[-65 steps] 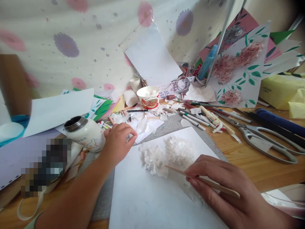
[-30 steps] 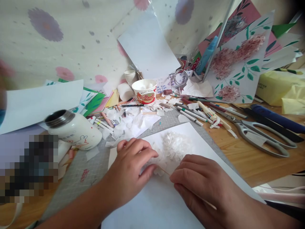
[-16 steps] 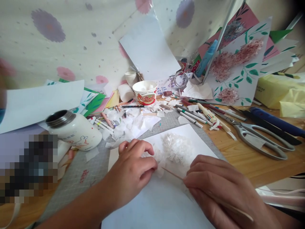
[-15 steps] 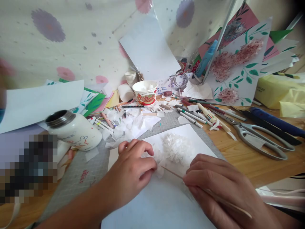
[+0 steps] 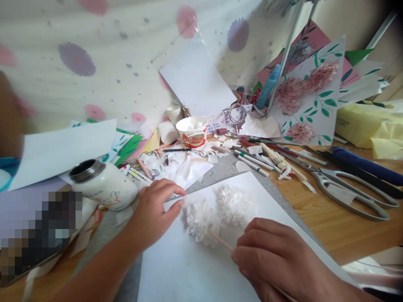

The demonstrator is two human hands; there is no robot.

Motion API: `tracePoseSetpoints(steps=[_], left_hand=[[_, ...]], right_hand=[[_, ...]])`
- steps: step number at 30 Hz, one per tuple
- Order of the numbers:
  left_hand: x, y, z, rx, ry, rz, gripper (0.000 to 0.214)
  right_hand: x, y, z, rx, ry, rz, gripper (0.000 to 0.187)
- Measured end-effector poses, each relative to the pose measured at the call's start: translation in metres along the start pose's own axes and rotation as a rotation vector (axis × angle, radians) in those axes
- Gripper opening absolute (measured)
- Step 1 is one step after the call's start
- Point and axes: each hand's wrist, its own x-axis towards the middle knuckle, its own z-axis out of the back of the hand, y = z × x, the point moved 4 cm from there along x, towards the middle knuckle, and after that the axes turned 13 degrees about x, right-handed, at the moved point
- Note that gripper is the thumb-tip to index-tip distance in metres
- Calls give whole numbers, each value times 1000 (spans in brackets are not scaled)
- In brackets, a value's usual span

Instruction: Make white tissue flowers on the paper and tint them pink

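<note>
A white sheet of paper (image 5: 176, 268) bears two fluffy white paper flowers: the left flower (image 5: 201, 218) and the right flower (image 5: 234, 203). My right hand (image 5: 277, 260) pinches a thin wooden stick (image 5: 222, 241), whose tip touches the lower edge of the left flower. At the sheet's far left edge is my left hand (image 5: 157, 212), open, thumb and forefinger apart beside the left flower. Nothing shows between them. The rest of the stick is mostly hidden by my right hand.
An open white bottle (image 5: 108, 186) leans at the left. Behind the sheet, a paper bowl (image 5: 192, 132) stands among paper scraps (image 5: 176, 165) and markers (image 5: 248, 161). Large scissors (image 5: 352, 188) lie on the right. Finished flower pictures (image 5: 310, 94) lean at the back right.
My left hand has drawn back leftward from the left flower, uncovering it. The stick has moved left and down to that flower's edge. The view has shifted a little.
</note>
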Motion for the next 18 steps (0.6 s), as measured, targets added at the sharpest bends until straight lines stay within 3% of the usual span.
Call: tracePoseSetpoints(steps=[3,5,10,18], left_hand=[[8,21,-3,179,-52,155,14],[12,25,-7,231,-53,184,16],[22,20,-17,258,-38,218,22],[49,14,-29,268,-62,298,9]], right_hand=[[-4,-6,-3,19,-75,91,25],[-7,-9,-6,-11,-46,85,22],[-9,-4,-1,-41,-48,71,25],[-4,6,10,-10,-29,24,27]])
